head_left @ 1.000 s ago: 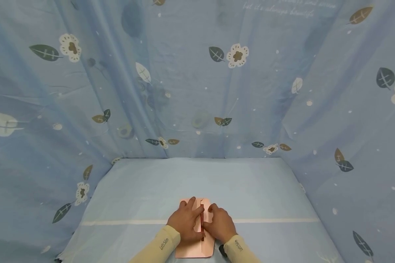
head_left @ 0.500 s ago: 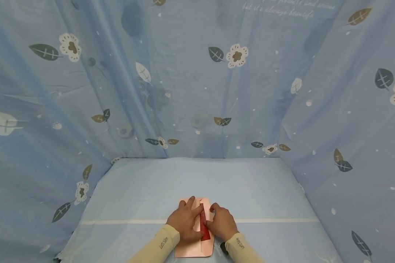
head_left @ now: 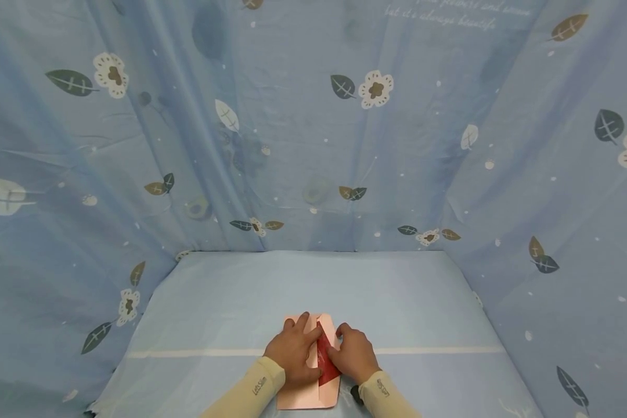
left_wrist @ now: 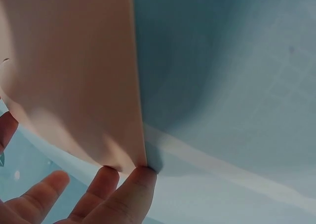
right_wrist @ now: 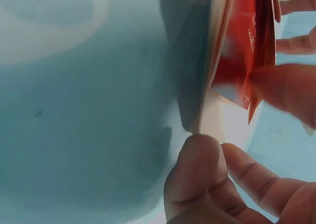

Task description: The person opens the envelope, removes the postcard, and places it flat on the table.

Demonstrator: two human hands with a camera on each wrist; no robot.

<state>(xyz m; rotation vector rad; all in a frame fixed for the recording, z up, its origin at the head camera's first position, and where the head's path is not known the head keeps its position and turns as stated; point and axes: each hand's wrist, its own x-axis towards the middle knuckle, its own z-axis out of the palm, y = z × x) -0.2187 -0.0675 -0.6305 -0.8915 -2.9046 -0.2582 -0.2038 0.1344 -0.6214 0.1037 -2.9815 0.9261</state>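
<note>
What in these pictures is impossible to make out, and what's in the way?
Print on the red packet: blurred, right wrist view.
Part of the pink envelope: covered by the left hand, head view.
Dark thing: partly behind the right sleeve, head view.
Upper writing: cut by the top edge, head view.

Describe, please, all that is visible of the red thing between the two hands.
The red thing looks thin and glossy, like film or coated paper, with small pale marks like writing, too blurred to read, in the right wrist view. It lies at the opening of the pink envelope; how far inside I cannot tell. In the head view its visible part widens toward the person. The thumb of the right hand overlaps it; the left hand is at its left edge.
</note>
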